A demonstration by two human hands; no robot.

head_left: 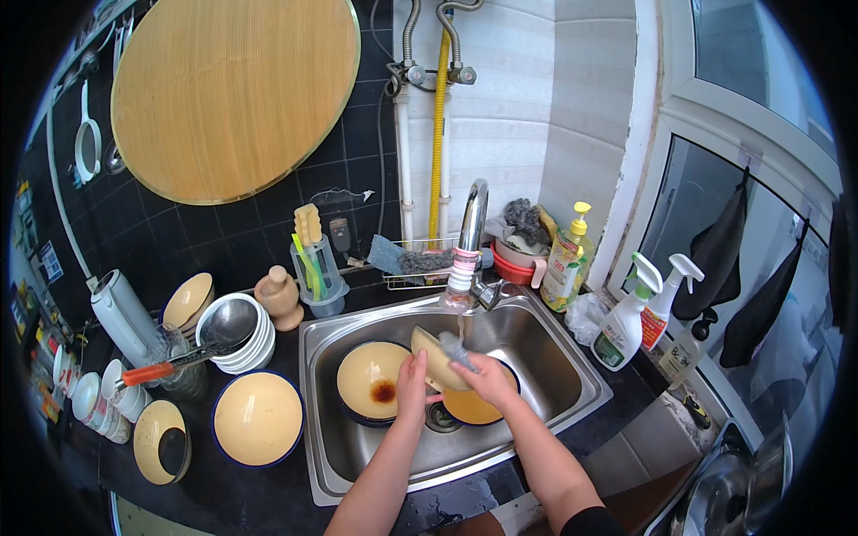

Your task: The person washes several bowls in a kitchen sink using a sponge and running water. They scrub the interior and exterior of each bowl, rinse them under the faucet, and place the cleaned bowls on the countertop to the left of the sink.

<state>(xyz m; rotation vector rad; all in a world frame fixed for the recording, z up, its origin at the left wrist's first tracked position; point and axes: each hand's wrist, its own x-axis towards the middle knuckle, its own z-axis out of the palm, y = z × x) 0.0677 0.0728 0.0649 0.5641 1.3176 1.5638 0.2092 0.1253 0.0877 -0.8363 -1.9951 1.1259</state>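
Over the sink (322, 447), my left hand (412, 386) grips a cream bowl (431, 359) by its side, tilted on edge. My right hand (484, 379) is closed on a pale grey-blue scrubbing cloth (457, 349) at the bowl's right rim; its exact kind is unclear. The faucet (475, 219) runs a thin stream of water just behind that hand. Below, in the basin, a cream bowl with a brown stain (362, 371) lies to the left. Another bowl with yellowish liquid (474, 409) lies under my right hand, partly hidden by it.
Left of the sink stand a large cream bowl (259, 418), stacked white bowls (254, 355) with a ladle (234, 323), and a wooden mortar (280, 299). A dish soap bottle (563, 268) and spray bottles (621, 329) line the right side. A wire rack (416, 280) sits behind.
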